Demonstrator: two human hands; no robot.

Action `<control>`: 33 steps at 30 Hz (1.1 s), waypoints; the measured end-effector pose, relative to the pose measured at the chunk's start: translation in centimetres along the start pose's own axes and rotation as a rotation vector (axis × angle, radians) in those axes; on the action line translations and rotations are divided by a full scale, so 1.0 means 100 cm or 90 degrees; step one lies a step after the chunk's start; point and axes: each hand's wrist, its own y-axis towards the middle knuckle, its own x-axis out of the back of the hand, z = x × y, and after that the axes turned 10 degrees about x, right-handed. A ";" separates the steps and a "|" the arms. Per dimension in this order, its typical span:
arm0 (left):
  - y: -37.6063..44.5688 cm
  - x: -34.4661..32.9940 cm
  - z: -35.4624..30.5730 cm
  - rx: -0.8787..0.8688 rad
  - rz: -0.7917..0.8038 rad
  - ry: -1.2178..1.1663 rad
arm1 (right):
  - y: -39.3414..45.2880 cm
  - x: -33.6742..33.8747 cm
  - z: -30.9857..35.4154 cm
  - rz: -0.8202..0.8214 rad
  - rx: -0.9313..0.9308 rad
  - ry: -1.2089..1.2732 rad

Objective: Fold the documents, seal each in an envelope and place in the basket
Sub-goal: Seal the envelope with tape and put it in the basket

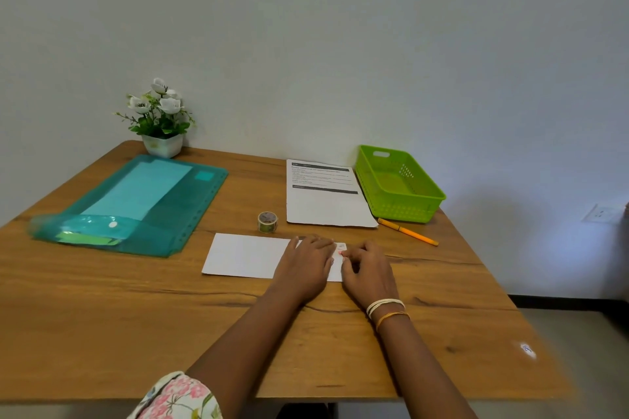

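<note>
A white envelope (245,255) lies flat on the wooden table (136,316) in front of me. My left hand (306,265) presses flat on its right part with straight fingers. My right hand (369,265) rests at the envelope's right end, its curled fingertips touching a small patterned sticker (341,246) there. A printed document (326,194) lies flat behind the envelope. The green plastic basket (425,196) stands at the back right and holds nothing. A roll of decorative tape (267,222) stands between the envelope and the document.
A teal plastic folder (177,211) with paper inside lies at the left. A potted white flower (160,119) stands at the back left by the wall. A yellow pen (408,232) lies in front of the basket. The table's right edge is near the basket.
</note>
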 end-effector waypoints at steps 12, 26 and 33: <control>0.000 0.000 -0.002 0.008 0.030 0.049 | -0.005 -0.005 0.006 0.118 0.038 -0.222; 0.001 0.001 -0.002 0.006 0.046 0.048 | -0.006 0.000 0.011 0.126 0.023 -0.221; -0.001 0.001 -0.003 0.016 0.054 0.052 | -0.009 -0.002 0.013 0.114 0.007 -0.207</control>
